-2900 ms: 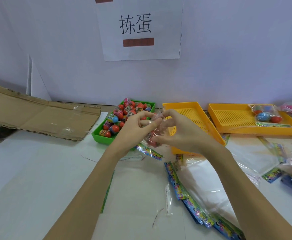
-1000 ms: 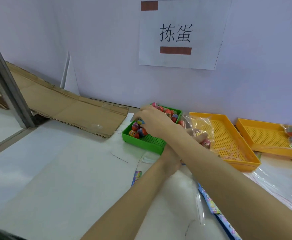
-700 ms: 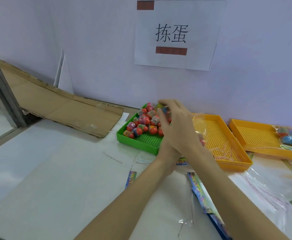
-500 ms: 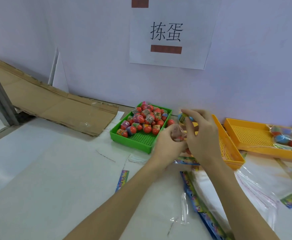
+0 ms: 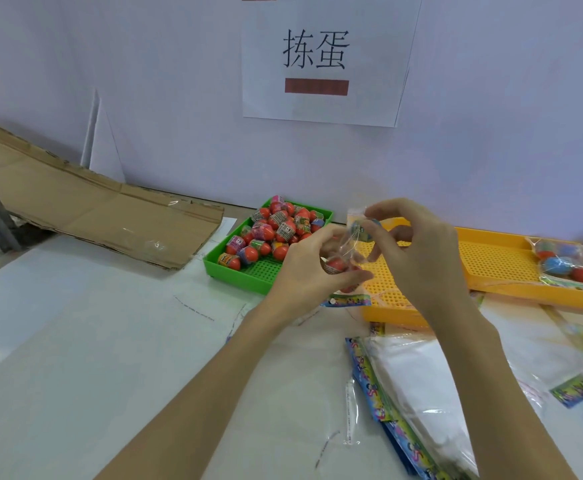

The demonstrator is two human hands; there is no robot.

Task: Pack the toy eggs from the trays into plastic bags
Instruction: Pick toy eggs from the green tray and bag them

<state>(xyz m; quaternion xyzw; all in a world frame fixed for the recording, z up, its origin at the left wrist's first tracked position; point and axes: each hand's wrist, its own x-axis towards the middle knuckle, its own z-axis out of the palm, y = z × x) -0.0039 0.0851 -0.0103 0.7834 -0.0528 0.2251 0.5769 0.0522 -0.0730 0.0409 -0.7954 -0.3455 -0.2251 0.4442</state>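
White tabletop (image 5: 75,341) — left hand (image 5: 303,271) grips clear bag (image 5: 345,251), right hand (image 5: 418,251) pinches blue egg (image 5: 364,230)

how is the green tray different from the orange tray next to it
The green tray holds a heap of toy eggs; the near orange tray shows no eggs where visible. The green tray lies uncovered; the orange tray is partly hidden behind both hands. Both have perforated floors and raised rims.

Ahead of me a paper sign (image 5: 324,60) with two printed characters hangs on the pale wall (image 5: 144,81); flattened cardboard (image 5: 103,209) lies at my worktop's (image 5: 75,358) far left.
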